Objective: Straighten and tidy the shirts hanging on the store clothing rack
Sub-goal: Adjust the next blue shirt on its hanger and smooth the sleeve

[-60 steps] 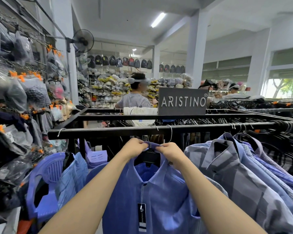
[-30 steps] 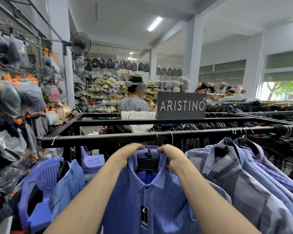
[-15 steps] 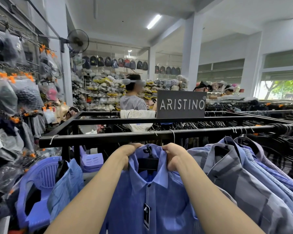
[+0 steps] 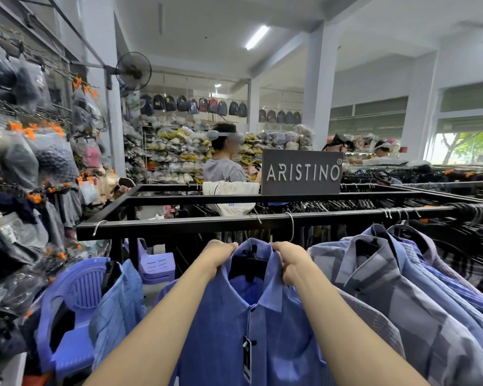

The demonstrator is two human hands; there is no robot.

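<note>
— Chairs (image 4: 67,310) first, far left: what do you see there?

— Purple plastic ones, stacked low beside the wall of bagged goods (image 4: 31,162). Just right of them a light blue checked shirt (image 4: 117,307) hangs from the near rail.

— And your left hand?

— My left hand (image 4: 219,256) is clenched on the left side of the collar of the blue shirt (image 4: 248,338), fingers curled over the fabric at the top, close under the black rail (image 4: 207,222).

— Where exactly is that shirt?

— In the middle of the near rail, straight in front of me, facing me. It sits on a black hanger (image 4: 247,264) whose metal hook goes up toward the rail. A black price tag (image 4: 246,358) dangles down the button line.

— Your right hand?

— My right hand (image 4: 292,264) grips the right side of the same collar, fist closed on the cloth, level with the left one. The hanger neck shows between my two hands.

— What is to the right of that?

— A grey and blue checked shirt (image 4: 402,296) hangs just beside mine, touching its shoulder, then more blue striped shirts packed behind it. Farther right the rail carries a crowd of black hangers (image 4: 474,215).

— And beyond the rack?

— A grey sign (image 4: 301,172) reading ARISTINO stands on the far bar. Behind it, to its left, a person in a grey top (image 4: 223,168) faces shelves of bagged items.
</note>
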